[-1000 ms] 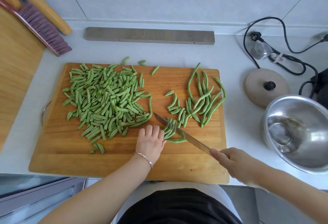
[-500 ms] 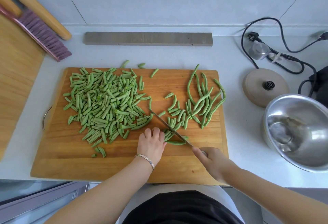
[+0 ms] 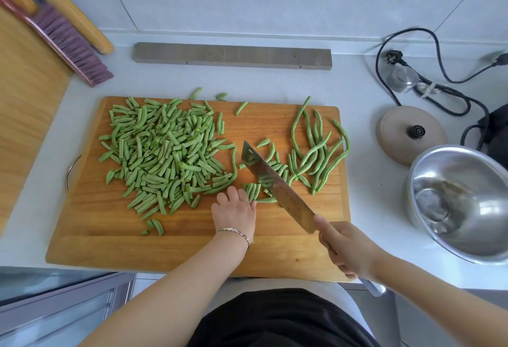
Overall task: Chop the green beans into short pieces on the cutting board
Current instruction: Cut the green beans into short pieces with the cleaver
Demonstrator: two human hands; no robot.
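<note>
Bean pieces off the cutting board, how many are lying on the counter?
2. Both lie on the counter beyond the far edge of the cutting board: one bean piece, and a second bean piece right of it. Others may be hidden.

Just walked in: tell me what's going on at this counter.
A person is mid-chop on the wooden cutting board. The right hand grips a steel cleaver, tilted over a small bunch of green beans beside the left hand, fingers curled. A big pile of short cut pieces lies left; several long whole beans wait on the right.
</note>
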